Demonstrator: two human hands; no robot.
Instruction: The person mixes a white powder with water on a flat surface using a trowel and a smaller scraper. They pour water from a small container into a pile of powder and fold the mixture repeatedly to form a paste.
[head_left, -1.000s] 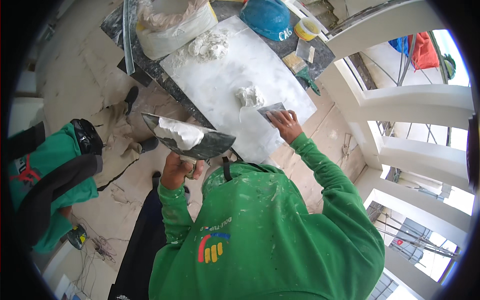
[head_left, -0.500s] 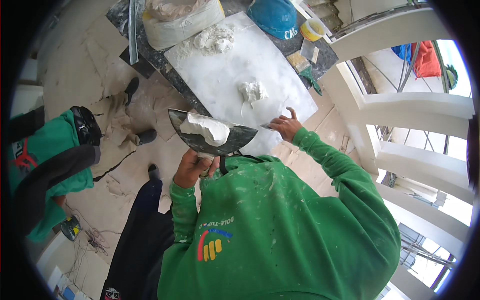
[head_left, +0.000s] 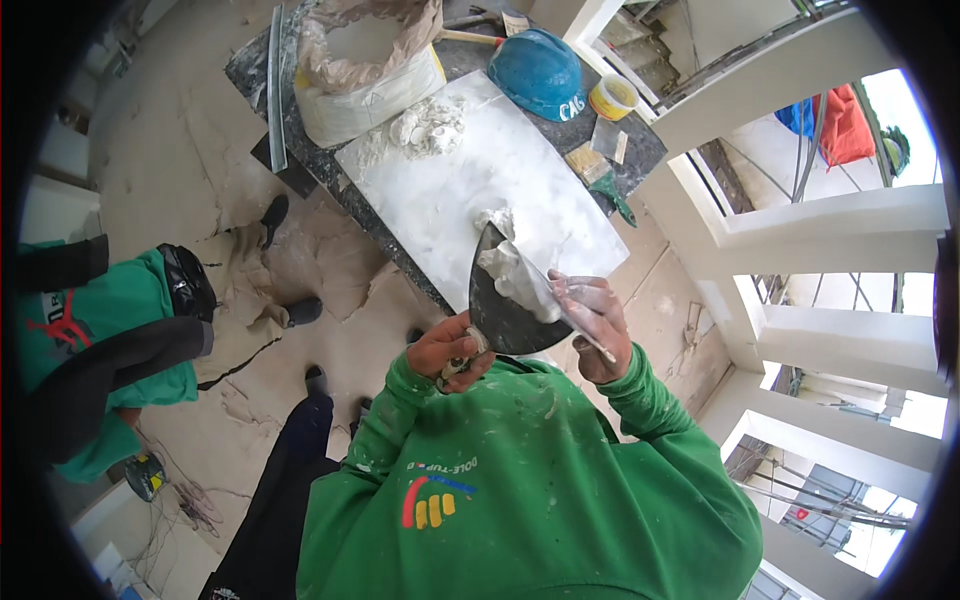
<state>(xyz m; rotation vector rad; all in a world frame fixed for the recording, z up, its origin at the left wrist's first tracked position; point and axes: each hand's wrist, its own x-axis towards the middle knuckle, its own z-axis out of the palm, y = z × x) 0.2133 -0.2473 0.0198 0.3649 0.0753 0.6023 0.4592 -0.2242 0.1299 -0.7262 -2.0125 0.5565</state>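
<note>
My left hand [head_left: 450, 355] is closed round the handle of a dark half-moon scraper [head_left: 500, 320], its broad blade tilted in front of my chest. White putty [head_left: 515, 275] clings along its far edge. My right hand [head_left: 600, 325] grips a flat, putty-smeared spatula [head_left: 572, 310], its blade against the half-moon blade and the putty. Just beyond, a lump of putty [head_left: 494, 220] sits on the white-smeared board [head_left: 560, 180], partly hidden by the scraper tip. A larger heap of putty [head_left: 428, 128] lies toward the board's far left.
Around the board on the dark table are an open sack [head_left: 365, 105], a blue hard hat [head_left: 537, 75], a yellow tub [head_left: 613, 97] and a green-handled brush [head_left: 600, 183]. At left is a person in green [head_left: 110, 330], with cables [head_left: 190, 500] on the floor nearby.
The half-moon scraper has turned from nearly level to steeply tilted and moved right. My right hand has come back from the board, bringing the spatula against the scraper.
</note>
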